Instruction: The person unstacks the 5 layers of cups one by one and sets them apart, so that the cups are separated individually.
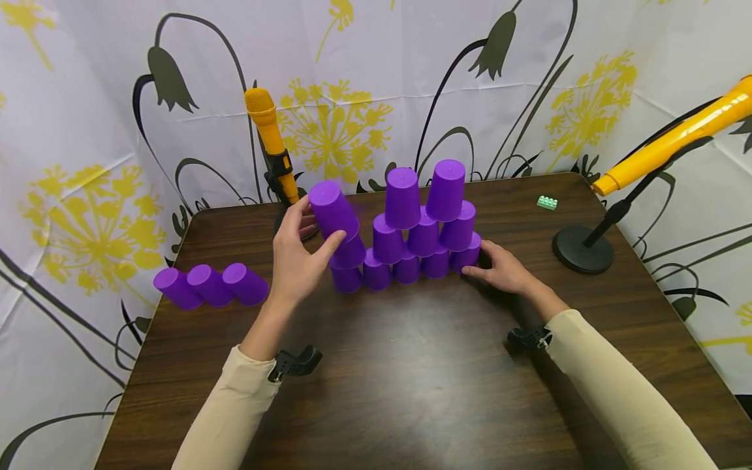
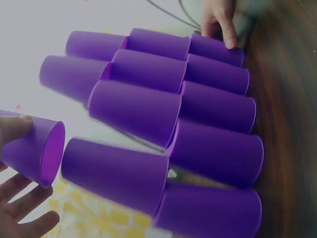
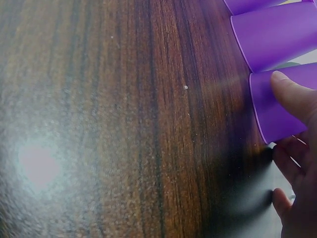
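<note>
Set purple cup (image 1: 332, 207) down level, centred btwn two leftmost second-row cups (image 1: 388, 241), w/o nudging adjacent top cup (image 1: 402, 198). Held just above L end of stack (image 1: 423, 236): mouth down, long axis approx. vertical. Pinched btwn thumb and fingers of L hand (image 1: 299, 258); use light grip. Steady bottom-row end cup (image 1: 467, 254) w/ R hand (image 1: 501, 266), thumb on near side, fingers round outer side.

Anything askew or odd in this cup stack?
Possibly one thing: the second row's leftmost cup looks slightly apart from its neighbour, while the row's other cups sit close together. Also, a pale green toy brick lies alone on the table. I see nothing spilled or broken.
</note>
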`<state>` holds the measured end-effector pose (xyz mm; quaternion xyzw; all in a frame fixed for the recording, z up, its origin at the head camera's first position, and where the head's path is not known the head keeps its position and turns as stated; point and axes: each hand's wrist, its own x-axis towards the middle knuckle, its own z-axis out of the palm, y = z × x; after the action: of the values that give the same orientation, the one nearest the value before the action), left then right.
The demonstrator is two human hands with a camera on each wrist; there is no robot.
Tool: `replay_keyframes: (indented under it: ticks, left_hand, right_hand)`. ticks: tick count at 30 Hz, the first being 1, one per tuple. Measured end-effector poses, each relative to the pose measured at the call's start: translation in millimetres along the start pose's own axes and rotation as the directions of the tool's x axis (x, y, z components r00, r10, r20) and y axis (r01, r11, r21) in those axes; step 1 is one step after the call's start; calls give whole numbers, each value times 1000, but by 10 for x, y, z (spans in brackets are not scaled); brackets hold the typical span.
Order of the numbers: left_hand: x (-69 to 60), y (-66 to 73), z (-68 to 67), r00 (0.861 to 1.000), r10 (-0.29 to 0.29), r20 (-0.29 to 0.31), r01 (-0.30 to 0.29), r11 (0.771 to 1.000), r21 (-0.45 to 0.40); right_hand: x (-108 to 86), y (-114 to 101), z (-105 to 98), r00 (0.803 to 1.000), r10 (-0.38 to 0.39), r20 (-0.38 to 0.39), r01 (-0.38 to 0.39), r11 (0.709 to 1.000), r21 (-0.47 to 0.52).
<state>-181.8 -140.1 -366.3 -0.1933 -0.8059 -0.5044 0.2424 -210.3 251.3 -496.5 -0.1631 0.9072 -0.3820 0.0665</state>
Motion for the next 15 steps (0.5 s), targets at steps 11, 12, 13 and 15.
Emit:
replay_keyframes:
  ticks: [11, 12, 13, 15]
  left_hand:
    - [-544, 53, -788, 964, -141, -227, 168, 980, 105]
    - [-609, -27, -875, 954, -160, -254, 196, 972, 127]
    - [-675, -123, -967, 942, -180, -284, 226, 964, 138]
    - [-815, -302, -1153, 915, -219, -339, 290, 941, 173]
  right_hand:
    - [-5, -10, 3, 1000, 5, 1, -5, 1000, -6]
    - [-5, -12, 4, 1000, 4, 1, -4, 1000, -4]
    - [-5, -14, 3, 1000, 4, 0, -4, 1000, -4]
    - [-5, -15, 3, 1000, 4, -1, -4, 1000, -4]
